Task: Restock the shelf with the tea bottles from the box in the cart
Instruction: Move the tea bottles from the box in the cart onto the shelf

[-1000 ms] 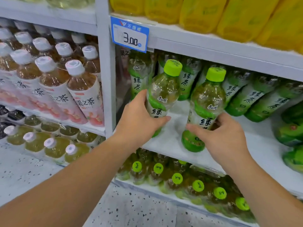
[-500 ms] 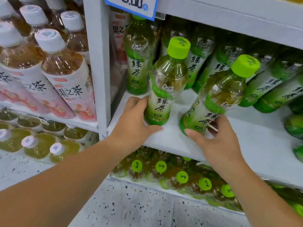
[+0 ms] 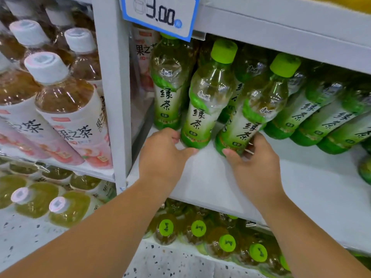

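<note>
Two hands are working at centre frame, one bottle each. Nearest, the left hand point(image 3: 162, 155) is curling thumb and fingers round the base of the left tea bottle point(image 3: 206, 109). The right hand point(image 3: 255, 167) is gripping the base of the right tea bottle point(image 3: 253, 117) the same way.

Both bottles are rising up and away from the hands, caps toward the upper right. Their bases are touching or just over the white shelf point(image 3: 210, 183); contact unclear.

The left tea bottle is sitting nearly upright, just beside a standing bottle point(image 3: 168, 93) at back left. The right tea bottle is leaning more, cap toward the stocked row point(image 3: 321, 109) at right of frame.

Judgement: the next move is calling for tipping each long axis upright and pushing back. The left hand is lying nearer its slot.
</note>
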Tool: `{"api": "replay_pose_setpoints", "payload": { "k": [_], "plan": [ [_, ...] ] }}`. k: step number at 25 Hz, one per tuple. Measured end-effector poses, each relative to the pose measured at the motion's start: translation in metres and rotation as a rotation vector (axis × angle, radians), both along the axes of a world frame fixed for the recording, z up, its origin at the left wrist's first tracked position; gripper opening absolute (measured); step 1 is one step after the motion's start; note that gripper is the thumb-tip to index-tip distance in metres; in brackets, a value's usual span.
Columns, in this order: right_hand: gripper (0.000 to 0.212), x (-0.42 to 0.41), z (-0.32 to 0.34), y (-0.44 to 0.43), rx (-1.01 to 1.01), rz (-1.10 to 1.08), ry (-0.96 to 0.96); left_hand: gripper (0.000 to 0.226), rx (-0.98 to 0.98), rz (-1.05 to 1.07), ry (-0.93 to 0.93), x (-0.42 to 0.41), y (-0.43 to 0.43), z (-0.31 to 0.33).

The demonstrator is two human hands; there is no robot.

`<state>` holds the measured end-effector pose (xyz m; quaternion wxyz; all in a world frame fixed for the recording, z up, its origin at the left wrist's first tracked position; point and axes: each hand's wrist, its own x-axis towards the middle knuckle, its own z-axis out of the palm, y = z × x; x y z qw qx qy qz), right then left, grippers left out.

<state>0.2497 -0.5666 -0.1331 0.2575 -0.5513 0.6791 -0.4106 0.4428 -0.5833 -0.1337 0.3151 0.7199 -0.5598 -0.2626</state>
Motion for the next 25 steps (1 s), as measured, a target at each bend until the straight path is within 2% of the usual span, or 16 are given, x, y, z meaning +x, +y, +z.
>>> {"api": "replay_pose_setpoints", "payload": {
  "k": [2, 6, 13, 18, 25],
  "plan": [
    [0.044, -0.001, -0.005, -0.007, -0.018, 0.001, -0.003, 0.047, 0.033, 0.057, 0.058, 0.0, -0.004, -0.002],
    [0.049, -0.003, -0.015, -0.007, -0.066, -0.006, -0.021, 0.034, 0.049, 0.021, -0.021, -0.005, -0.008, 0.0],
    [0.054, -0.003, -0.022, -0.011, -0.042, 0.012, 0.03, 0.047, 0.073, 0.078, -0.093, -0.02, -0.009, 0.006],
    [0.069, -0.003, -0.031, -0.017, 0.021, -0.005, 0.131, 0.046, 0.031, 0.112, -0.09, -0.025, -0.006, 0.004],
    [0.057, -0.001, -0.023, -0.014, 0.033, 0.001, 0.172, 0.048, 0.0, 0.103, -0.088, -0.026, -0.009, 0.003]
  ]
}}
